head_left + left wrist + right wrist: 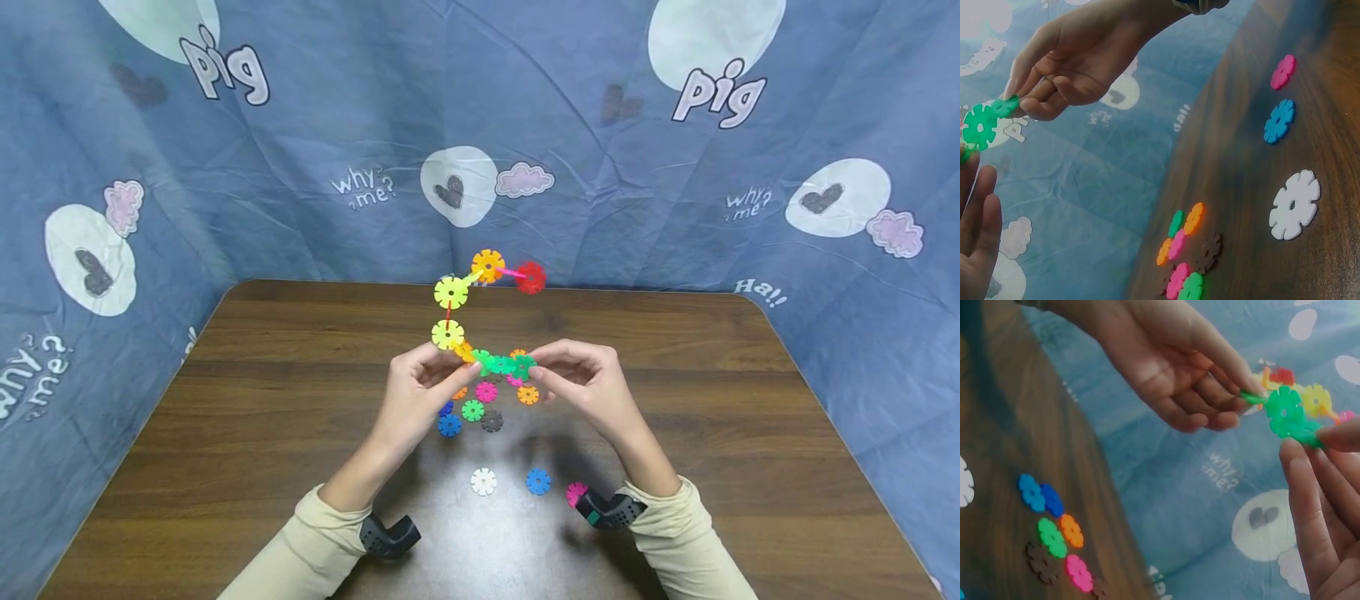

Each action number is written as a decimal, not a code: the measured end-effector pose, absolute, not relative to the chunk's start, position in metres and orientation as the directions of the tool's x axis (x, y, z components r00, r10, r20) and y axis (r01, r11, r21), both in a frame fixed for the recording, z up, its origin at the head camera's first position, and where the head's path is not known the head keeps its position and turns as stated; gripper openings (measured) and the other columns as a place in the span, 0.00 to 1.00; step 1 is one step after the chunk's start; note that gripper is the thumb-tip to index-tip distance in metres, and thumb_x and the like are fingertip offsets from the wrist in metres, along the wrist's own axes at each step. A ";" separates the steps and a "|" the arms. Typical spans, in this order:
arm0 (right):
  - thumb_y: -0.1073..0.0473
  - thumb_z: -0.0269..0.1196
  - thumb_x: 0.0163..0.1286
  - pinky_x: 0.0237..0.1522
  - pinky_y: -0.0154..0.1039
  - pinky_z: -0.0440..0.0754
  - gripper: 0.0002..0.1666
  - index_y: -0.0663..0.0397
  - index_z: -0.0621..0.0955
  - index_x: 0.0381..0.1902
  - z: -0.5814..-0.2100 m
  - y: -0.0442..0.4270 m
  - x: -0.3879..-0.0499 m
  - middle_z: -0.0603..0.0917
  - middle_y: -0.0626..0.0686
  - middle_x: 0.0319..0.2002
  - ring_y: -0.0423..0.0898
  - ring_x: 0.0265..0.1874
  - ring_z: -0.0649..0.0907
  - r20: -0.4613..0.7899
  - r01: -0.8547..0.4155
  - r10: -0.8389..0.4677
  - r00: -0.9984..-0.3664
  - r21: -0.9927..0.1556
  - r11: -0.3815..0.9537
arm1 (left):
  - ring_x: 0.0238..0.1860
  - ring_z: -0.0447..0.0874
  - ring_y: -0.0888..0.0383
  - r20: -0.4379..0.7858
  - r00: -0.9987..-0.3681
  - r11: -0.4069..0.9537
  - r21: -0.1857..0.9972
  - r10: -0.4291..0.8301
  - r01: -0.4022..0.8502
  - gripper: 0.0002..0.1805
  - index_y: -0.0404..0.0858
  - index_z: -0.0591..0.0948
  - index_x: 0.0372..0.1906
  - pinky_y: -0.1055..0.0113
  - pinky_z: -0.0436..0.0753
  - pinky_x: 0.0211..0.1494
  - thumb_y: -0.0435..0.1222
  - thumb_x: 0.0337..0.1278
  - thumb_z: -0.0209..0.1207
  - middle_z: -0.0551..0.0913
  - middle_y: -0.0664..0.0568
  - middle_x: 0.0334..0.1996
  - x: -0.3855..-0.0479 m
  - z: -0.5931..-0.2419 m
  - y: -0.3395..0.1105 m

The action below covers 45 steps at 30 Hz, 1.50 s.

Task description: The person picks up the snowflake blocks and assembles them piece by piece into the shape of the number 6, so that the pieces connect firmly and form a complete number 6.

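Observation:
Above the table, both hands hold up a curved chain of notched plastic snowflake discs. My left hand [411, 396] pinches it between thumb and fingers, where orange meets green. The right hand [592, 387] pinches the green snowflake disc [524, 367] at the near end. Between the two sets of fingertips, a middle green disc [1284, 412] is joined to its neighbours. From the left hand the chain rises through two yellow discs [447, 335] to an orange disc [488, 266] and a red disc [531, 277]. Fingers hide parts of the gripped discs.
Loose discs lie under the hands, among them a pink disc [486, 392], a green disc [472, 410] and a brown disc [492, 421]. Nearer are a white disc [483, 482], a blue disc [537, 481] and another pink disc [576, 493]. A printed blue curtain [300, 208] surrounds the table.

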State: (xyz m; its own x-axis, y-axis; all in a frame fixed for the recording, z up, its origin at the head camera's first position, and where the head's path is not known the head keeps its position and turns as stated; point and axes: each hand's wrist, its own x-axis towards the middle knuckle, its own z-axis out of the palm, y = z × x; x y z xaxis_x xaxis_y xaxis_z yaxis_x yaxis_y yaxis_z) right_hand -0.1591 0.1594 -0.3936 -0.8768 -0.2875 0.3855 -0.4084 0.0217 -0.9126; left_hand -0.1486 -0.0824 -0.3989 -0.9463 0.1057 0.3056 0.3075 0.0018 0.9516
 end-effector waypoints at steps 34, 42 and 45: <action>0.67 0.75 0.61 0.37 0.40 0.90 0.20 0.61 0.86 0.52 -0.423 0.161 -0.143 0.91 0.61 0.43 0.38 0.36 0.90 0.217 -0.365 -0.480 -0.850 -0.900 0.239 | 0.37 0.94 0.57 0.145 -0.978 -0.185 0.976 0.152 0.116 0.11 0.23 0.87 0.42 0.68 0.88 0.38 0.28 0.58 0.71 0.93 0.58 0.32 -0.148 -0.411 -0.072; 0.51 0.82 0.52 0.31 0.29 0.80 0.20 0.49 0.88 0.41 -0.444 0.179 -0.130 0.87 0.43 0.33 0.29 0.26 0.79 -0.035 -0.476 -0.629 -0.776 -0.623 0.621 | 0.39 0.94 0.55 0.127 -0.985 -0.168 0.980 0.119 0.106 0.07 0.27 0.88 0.39 0.63 0.90 0.44 0.29 0.59 0.70 0.93 0.59 0.31 -0.149 -0.409 -0.075; 0.48 0.84 0.48 0.30 0.27 0.76 0.22 0.43 0.87 0.39 -0.449 0.180 -0.126 0.85 0.39 0.32 0.29 0.25 0.77 -0.068 -0.498 -0.627 -0.776 -0.543 0.676 | 0.40 0.94 0.51 0.126 -0.985 -0.158 0.982 0.114 0.107 0.06 0.28 0.88 0.38 0.61 0.90 0.46 0.29 0.59 0.70 0.93 0.58 0.31 -0.150 -0.409 -0.076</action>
State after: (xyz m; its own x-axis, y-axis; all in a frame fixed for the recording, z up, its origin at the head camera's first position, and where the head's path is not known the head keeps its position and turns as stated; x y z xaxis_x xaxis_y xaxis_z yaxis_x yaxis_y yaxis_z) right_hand -0.1265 0.1802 -0.4486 -0.7762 -0.6267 -0.0681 -0.4980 0.6758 -0.5434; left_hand -0.1500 -0.0758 -0.4087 -0.9854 0.1142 0.1261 0.1073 -0.1582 0.9816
